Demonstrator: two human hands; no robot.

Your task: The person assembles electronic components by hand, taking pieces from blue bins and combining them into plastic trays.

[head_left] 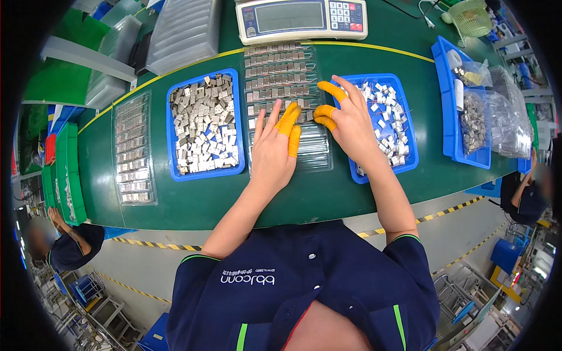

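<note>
On the green bench, head view: we see both hands laid over a clear plastic tray (290, 102) of small grey metal parts set in rows, just below a weighing scale (301, 19). We judge the step in hand to be the filling or straightening of the tray's rows: the upper rows are full, while the lower part under the palms looks bare. The left hand (273, 149) lies flat, fingers loosely spread, with its orange finger cots (288, 120) touching the lowest filled row. The right hand (350, 120) rests partly on the tray and partly over the right blue bin (410, 161) of small white parts; its capped fingers are curled close together at the row's end. Whether they pinch a part we cannot tell. The next move, in our judgement, calls for a fine fingertip placement into an open slot without disturbing neighbouring pieces.

A left blue bin (205, 172) holds loose square metal plates, just beside the tray. Further left lies a second clear tray (134, 149), filled with similar rows. Another blue bin (462, 111) with bagged parts stands well apart on the right.
</note>
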